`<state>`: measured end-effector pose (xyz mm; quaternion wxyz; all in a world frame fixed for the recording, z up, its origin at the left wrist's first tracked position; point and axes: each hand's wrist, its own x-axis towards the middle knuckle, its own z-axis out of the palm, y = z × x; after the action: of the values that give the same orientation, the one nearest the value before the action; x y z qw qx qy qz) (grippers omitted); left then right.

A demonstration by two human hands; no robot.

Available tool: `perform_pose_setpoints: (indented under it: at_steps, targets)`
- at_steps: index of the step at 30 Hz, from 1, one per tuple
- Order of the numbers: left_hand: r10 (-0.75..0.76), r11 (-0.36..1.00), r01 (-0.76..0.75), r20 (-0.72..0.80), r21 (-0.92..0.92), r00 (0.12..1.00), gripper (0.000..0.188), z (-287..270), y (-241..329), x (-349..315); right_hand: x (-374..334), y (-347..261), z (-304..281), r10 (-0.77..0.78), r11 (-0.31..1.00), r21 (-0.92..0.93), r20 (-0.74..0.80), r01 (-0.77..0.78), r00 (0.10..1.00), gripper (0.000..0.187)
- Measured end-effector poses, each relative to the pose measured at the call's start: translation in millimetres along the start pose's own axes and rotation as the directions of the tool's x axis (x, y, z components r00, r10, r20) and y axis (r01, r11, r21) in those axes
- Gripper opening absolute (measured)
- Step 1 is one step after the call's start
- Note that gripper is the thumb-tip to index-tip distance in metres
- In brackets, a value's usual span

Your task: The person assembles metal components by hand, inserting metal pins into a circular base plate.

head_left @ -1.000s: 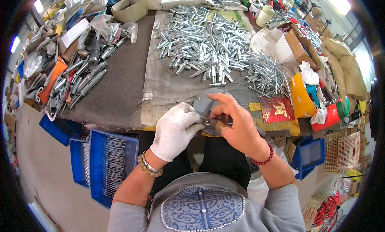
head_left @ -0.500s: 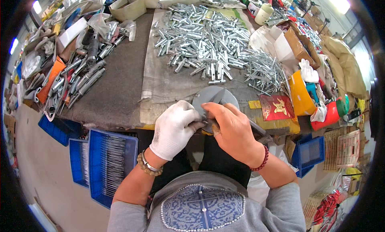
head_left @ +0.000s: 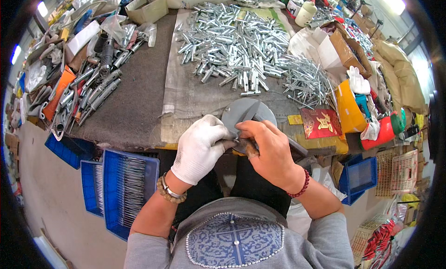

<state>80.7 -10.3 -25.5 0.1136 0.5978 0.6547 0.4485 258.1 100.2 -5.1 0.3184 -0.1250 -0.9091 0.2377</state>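
Note:
My left hand (head_left: 200, 149), in a white knit glove, is closed in a pinch at the front edge of the workbench. My bare right hand (head_left: 273, 150) meets it there, its thumb and index finger also pinched together. Between the fingertips is a tiny dark piece, mostly hidden, whose kind I cannot make out. Just beyond the fingers lies a grey round disc-shaped tool (head_left: 232, 110) with a raised fin on top; my hands cover its near part. A dark bar (head_left: 297, 147) sticks out beside my right hand, partly hidden by it.
Metal tubes (head_left: 237, 46) are heaped at the back, with thin metal rods (head_left: 309, 81) to their right. Socket tools (head_left: 100, 90) pile up at the left. A red envelope (head_left: 320, 123) lies at the right edge. Blue bins (head_left: 111, 194) of rods stand below left.
Both hands stay pinched together at nearly the same spot, with only slight finger shifts. My left hand has moved a little to the left and up.

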Motion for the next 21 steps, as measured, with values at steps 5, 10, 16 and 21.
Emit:
perform_pose_setpoints:
  at_steps: [5, 10, 16, 21]
  targets:
    - [-0.017, 1.0, 0.017, -0.002, -0.002, 1.0, 0.015, -1, 1, 0, 5, -5, 2, -0.138, 0.976, -0.162, 0.046, 0.144, 0.989, 0.04]
    - [-0.031, 0.999, 0.031, 0.009, 0.01, 0.999, 0.013, 1, -1, 1, 3, 1, -2, -0.086, 0.987, -0.135, 0.048, 0.091, 0.995, 0.048]
    - [-0.048, 0.999, 0.048, 0.023, -0.022, 0.999, 0.014, 1, 0, 0, -5, 1, -52, 0.191, 0.935, -0.307, 0.02, -0.175, 0.981, 0.057]
    - [-0.099, 0.993, 0.103, 0.066, -0.063, 0.993, 0.015, 2, -3, -1, -24, 14, -64, 0.312, 0.885, -0.394, 0.112, -0.246, 0.943, 0.054]
